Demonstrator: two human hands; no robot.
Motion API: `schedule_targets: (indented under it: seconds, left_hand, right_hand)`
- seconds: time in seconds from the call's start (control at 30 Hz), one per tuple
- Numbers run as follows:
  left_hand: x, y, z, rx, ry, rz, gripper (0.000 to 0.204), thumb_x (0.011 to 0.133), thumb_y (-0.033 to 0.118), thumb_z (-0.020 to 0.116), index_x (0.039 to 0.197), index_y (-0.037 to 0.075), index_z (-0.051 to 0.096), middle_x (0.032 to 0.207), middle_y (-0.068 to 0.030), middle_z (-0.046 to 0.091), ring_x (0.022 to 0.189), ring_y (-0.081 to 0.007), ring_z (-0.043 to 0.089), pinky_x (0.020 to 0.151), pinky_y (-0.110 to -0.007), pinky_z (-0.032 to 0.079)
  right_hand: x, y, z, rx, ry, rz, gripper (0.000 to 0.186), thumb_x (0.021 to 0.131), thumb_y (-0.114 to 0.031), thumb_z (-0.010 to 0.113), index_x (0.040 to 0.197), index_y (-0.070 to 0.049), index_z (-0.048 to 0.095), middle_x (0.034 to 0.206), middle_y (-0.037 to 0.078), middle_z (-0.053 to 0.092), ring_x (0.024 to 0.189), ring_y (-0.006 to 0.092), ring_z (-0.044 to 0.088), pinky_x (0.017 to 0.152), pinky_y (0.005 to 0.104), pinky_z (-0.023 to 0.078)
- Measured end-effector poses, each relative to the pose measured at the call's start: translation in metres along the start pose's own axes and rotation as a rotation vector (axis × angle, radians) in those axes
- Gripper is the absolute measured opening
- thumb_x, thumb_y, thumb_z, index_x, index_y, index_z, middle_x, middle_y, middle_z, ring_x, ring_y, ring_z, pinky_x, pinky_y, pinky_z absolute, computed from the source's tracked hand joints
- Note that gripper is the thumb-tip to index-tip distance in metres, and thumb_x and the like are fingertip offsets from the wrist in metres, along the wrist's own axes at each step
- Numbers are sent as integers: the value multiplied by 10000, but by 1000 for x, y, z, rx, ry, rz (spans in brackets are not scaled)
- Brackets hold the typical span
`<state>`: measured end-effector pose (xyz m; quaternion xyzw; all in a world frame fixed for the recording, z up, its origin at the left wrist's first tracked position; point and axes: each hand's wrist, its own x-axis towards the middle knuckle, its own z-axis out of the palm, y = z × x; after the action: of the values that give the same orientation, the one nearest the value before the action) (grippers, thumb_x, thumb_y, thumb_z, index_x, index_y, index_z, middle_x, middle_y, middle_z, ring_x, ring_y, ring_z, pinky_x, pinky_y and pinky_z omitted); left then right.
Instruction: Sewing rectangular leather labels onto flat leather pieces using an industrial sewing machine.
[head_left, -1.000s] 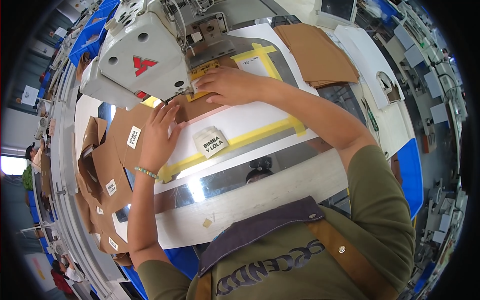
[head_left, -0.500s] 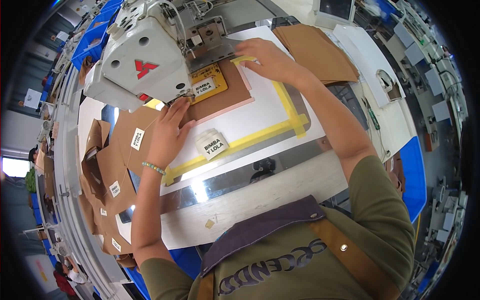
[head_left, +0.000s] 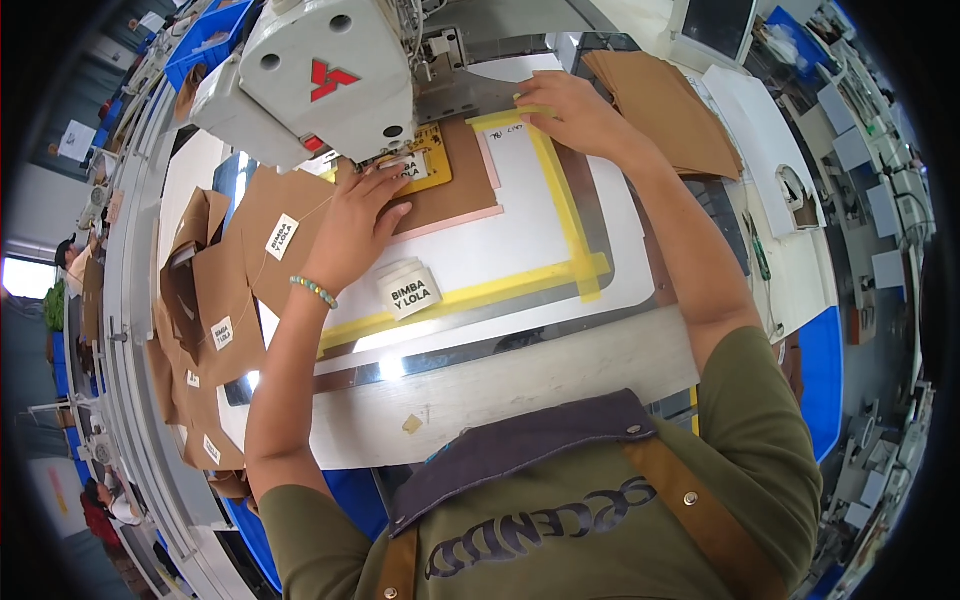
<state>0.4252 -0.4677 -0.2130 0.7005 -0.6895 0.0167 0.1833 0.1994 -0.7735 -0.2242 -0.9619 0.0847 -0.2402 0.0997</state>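
My left hand [head_left: 355,222] lies with fingers stretched out over the brown sheet [head_left: 462,198], beneath the head of a white sewing machine [head_left: 305,90]. Its fingertips reach a white printed label [head_left: 412,172] framed by a yellow template [head_left: 436,160] and partly cover both. Pink strips border the brown sheet on a white board [head_left: 465,250] edged with yellow tape [head_left: 565,190]. My right hand [head_left: 575,115], fingers extended, rests at the board's far right corner by a metal plate [head_left: 465,98]; what its fingertips touch is hard to see. Nearer me sits a small stack of white labels [head_left: 412,290].
Brown pieces [head_left: 225,290] with labels sewn on, joined by thread, pile up at the left. A stack of brown sheets [head_left: 665,115] lies at the far right, near a green-handled tool [head_left: 760,252]. Blue bins [head_left: 825,380] stand beside the table.
My left fingers have moved from the template's left edge onto the label. My right hand has shifted off the board's corner, uncovering handwriting there. The whole view has shifted slightly.
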Motion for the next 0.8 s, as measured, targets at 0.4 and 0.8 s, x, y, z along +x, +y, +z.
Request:
schedule_targets:
  seconds: [0.4, 0.8]
  left_hand:
    - [7, -3, -6, -74, -66, -16, 316, 1020, 197, 680, 1287, 41, 747, 1463, -88, 662, 1427, -326, 508, 1170, -433, 427]
    - [3, -11, 1, -64, -90, -12, 357, 1049, 330, 654, 1322, 127, 760, 1518, -27, 628, 1445, -325, 491, 1215, -419, 421]
  right_hand:
    - [-3, 14, 6, -30, 16, -102, 268, 972, -233, 697, 1123, -26, 776, 1248, 129, 730, 1236, 332, 628, 1060, 466, 500]
    - [2, 1, -4, 99, 8, 54, 250, 986, -133, 697, 1208, -30, 749, 1441, 157, 648, 1429, 377, 530, 1183, 469, 424]
